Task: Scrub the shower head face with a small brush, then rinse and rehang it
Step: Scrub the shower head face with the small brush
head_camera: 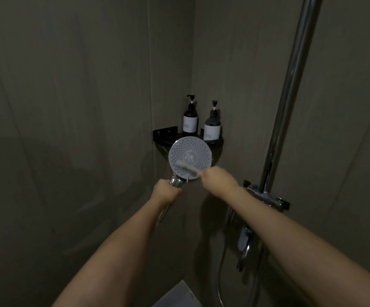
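Now R hand (215, 177) w/ brush (30, 168) on shower head (189, 157); L hand (165, 192) grips handle.

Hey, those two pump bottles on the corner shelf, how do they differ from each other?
The left bottle stands further back in the corner; the right bottle stands nearer the shelf front. The left bottle's label shows whole, while the shower head hides the right one's lower edge. The left pump spout points right, the right one's looks turned another way. Both are dark, upright, with white labels and black pumps.
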